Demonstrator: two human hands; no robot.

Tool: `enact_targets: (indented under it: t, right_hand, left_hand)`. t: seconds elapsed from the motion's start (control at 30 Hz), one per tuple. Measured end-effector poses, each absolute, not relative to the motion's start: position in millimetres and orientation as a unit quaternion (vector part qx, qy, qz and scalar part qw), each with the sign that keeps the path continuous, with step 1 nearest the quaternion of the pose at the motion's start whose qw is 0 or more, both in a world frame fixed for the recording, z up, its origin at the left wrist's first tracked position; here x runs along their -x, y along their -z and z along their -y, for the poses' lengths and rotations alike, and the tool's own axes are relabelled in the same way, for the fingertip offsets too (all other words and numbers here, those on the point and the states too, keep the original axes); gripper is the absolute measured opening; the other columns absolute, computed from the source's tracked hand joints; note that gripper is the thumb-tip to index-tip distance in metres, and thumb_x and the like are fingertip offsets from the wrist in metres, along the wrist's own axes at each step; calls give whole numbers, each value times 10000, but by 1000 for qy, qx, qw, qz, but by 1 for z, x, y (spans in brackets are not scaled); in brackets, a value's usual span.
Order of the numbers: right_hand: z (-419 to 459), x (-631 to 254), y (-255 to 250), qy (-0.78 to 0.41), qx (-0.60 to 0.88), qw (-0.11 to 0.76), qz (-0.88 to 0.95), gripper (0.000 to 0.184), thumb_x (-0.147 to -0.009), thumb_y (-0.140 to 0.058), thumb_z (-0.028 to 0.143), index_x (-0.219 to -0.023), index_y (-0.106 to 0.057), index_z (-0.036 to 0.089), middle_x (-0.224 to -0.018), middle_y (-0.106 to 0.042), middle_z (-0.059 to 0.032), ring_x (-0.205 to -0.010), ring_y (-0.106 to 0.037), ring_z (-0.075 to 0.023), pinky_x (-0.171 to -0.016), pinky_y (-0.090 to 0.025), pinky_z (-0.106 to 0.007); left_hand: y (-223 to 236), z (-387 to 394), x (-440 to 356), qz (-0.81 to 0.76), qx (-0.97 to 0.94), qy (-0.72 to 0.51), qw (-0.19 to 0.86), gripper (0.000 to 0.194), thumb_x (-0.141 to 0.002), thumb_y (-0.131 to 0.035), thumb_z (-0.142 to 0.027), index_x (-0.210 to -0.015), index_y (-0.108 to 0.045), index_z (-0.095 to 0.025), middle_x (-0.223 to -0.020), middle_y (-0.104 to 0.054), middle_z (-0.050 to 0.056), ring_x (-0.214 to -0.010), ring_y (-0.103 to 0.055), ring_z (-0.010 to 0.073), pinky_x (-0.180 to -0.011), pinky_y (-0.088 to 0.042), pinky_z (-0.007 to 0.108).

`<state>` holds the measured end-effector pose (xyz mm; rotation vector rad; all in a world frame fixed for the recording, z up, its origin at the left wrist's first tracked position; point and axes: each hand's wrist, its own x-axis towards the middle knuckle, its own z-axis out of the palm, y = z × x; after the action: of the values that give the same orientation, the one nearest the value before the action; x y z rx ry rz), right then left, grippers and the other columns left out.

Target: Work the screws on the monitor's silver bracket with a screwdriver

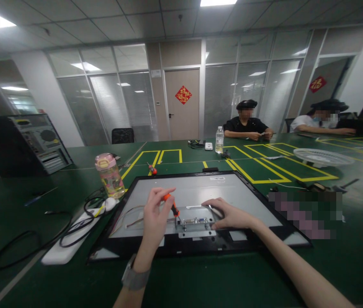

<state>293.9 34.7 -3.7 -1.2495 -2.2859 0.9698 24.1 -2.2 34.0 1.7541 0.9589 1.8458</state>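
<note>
A flat monitor panel [181, 188] with a black frame lies face down on the green table. On its near half sits a metal bracket [197, 234] with a row of video ports [196, 221] along its edge. My left hand [155, 216] is closed around an orange and black screwdriver [175, 208], tilted with its lower end at the bracket's left corner. My right hand [231, 214] grips the bracket's right end, fingers at the far side and thumb at the near side. Thin wires [135, 221] run left from the bracket, partly hidden behind my left hand.
Left of the panel are a white power strip [69, 244], black cables [24, 233], a pink-lidded bottle [111, 177] and a computer tower [37, 143]. Beyond it lies a small red screwdriver [152, 170]. A water bottle [219, 140] stands farther back, near two seated people.
</note>
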Motion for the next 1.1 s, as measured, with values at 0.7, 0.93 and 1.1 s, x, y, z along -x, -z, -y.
enact_targets:
  t: [0.7,0.93,1.1]
  right_hand:
    - [-33,-293,0,-347,447,175,806,752,-675,-764,393,-1354,-475,246,-1283,-487,-85,-1232,-444,-302,-1096,-322,-432]
    - [-34,-293,0,-342,446,174,809,745,-678,-764,388,-1350,-476,251,-1278,-488,-85,-1229,-449,-296,-1089,-336,-431]
    - [-33,-293,-1,-340,441,174,812,747,-677,-760,406,-1351,-476,252,-1283,-491,-83,-1236,-439,-302,-1088,-335,-435]
  left_hand:
    - [-33,3,-24,-340,-624,-659,245,224,-898,-576,-325,-998,-723,-188,-926,-618,49,-845,-606,164,-758,-486,254]
    - [-33,2,-23,-339,-613,-653,287,282,-936,-505,-330,-1073,-702,-182,-979,-656,70,-948,-615,193,-830,-469,281]
    - [-32,1,-24,-338,-626,-655,255,249,-898,-571,-329,-1046,-716,-191,-923,-626,44,-846,-602,163,-762,-470,251]
